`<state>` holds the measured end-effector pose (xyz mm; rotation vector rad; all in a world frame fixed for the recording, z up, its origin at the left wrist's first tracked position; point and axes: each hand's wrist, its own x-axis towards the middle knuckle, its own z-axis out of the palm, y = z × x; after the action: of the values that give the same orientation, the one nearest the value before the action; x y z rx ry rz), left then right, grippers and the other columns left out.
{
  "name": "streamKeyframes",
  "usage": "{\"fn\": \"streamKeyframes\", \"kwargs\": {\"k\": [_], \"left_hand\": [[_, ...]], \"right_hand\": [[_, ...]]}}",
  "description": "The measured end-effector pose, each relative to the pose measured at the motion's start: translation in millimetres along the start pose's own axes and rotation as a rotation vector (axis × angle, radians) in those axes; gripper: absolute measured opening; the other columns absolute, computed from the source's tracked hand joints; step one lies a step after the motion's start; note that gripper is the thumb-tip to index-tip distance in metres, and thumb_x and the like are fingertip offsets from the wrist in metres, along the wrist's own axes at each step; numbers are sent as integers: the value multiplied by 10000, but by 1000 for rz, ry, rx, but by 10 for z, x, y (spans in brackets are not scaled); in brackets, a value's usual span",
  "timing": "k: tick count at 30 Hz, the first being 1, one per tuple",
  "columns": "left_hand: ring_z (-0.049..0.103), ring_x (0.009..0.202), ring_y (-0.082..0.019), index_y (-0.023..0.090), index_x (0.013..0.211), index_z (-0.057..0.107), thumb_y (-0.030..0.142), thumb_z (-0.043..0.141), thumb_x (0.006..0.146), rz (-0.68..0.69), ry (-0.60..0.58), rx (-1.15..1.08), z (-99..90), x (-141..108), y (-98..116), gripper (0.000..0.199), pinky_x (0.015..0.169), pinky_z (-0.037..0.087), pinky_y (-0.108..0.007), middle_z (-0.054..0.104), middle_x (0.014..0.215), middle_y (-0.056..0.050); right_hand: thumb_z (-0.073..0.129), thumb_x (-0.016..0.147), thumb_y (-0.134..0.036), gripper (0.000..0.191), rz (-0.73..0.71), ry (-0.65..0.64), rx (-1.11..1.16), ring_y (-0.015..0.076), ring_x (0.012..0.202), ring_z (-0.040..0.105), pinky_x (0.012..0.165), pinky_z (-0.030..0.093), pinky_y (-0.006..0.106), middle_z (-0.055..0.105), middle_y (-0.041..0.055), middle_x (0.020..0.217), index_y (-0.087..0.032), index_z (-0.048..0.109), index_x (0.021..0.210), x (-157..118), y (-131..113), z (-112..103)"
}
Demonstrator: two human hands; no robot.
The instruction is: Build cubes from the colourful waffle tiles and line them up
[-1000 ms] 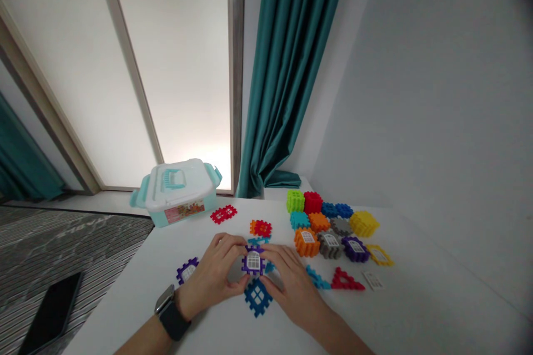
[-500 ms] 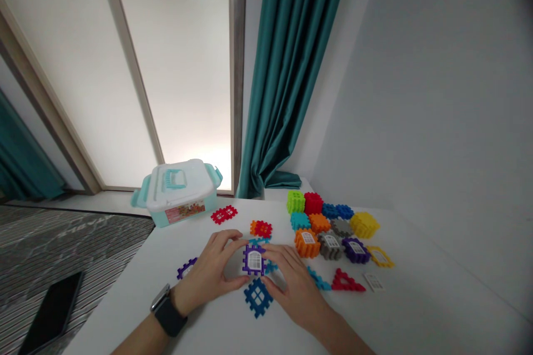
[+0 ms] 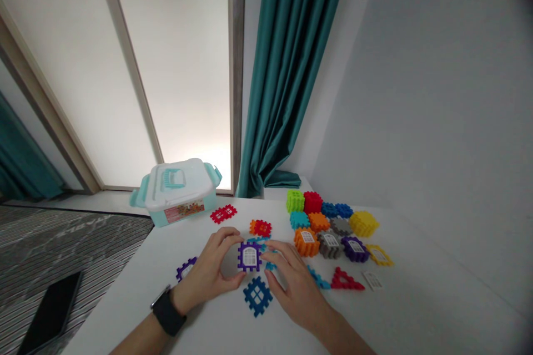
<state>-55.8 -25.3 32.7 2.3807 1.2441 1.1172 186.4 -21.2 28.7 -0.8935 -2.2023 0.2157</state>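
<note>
A purple waffle-block piece with a white window panel (image 3: 249, 257) stands between my hands, held at its left edge by the fingertips and thumb of my left hand (image 3: 206, 279). My right hand (image 3: 295, 284) lies just to its right, fingers spread, close to a teal piece (image 3: 270, 265) that is partly hidden. Below the purple piece, a flat blue waffle piece (image 3: 257, 296) lies on the white table (image 3: 216, 333). An orange and red joined pair (image 3: 260, 228) sits beyond my hands. A black smartwatch (image 3: 168, 313) circles my left wrist.
Several built block cubes (image 3: 320, 222) crowd the table's right. Flat red, teal, yellow and purple pieces lie around them and my hands. A pale teal lidded plastic box (image 3: 175, 192) stands at the far left corner. A black phone (image 3: 50, 313) lies on the striped floor below the table edge.
The purple piece has shifted slightly left and now stays with my left hand. My right fingers have drawn back from it and spread.
</note>
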Motion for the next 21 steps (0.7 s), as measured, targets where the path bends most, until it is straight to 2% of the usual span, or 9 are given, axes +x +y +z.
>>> {"fn": "streamKeyframes", "kwargs": {"k": [6, 10, 18, 21], "left_hand": [[540, 1243, -293, 265, 1307, 457, 147, 695, 746, 49, 39, -58, 28, -1, 5, 621, 1066, 460, -475, 539, 1331, -117], [568, 1240, -286, 257, 1285, 464, 153, 690, 749, 49, 51, -83, 22, 7, 43, 591, 1060, 471, -466, 576, 1344, -114], [626, 1124, -268, 230, 1258, 513, 158, 678, 726, 21, 32, -56, 3, 42, 97, 561, 993, 509, -422, 656, 1211, -97], [621, 1095, -271, 227, 1249, 522, 156, 677, 711, 52, 21, -17, 13, 45, 77, 565, 988, 498, -434, 660, 1175, -90]], "right_hand": [[516, 913, -109, 361, 21, -90, -19, 265, 1223, 569, 1045, 496, 474, 607, 98, 1330, -263, 615, 1224, 1, -22, 13], [489, 917, -86, 366, 21, -89, 30, 250, 1207, 570, 1047, 487, 460, 642, 87, 1285, -249, 612, 1221, 16, -42, 1], [500, 913, -88, 429, 21, -189, 134, 214, 1198, 574, 1043, 492, 394, 677, 47, 1239, -267, 563, 1297, 11, -80, 12], [488, 918, -86, 425, 7, -176, 111, 221, 1183, 582, 1037, 491, 406, 669, 53, 1239, -268, 564, 1295, 1, -80, 16]]}}
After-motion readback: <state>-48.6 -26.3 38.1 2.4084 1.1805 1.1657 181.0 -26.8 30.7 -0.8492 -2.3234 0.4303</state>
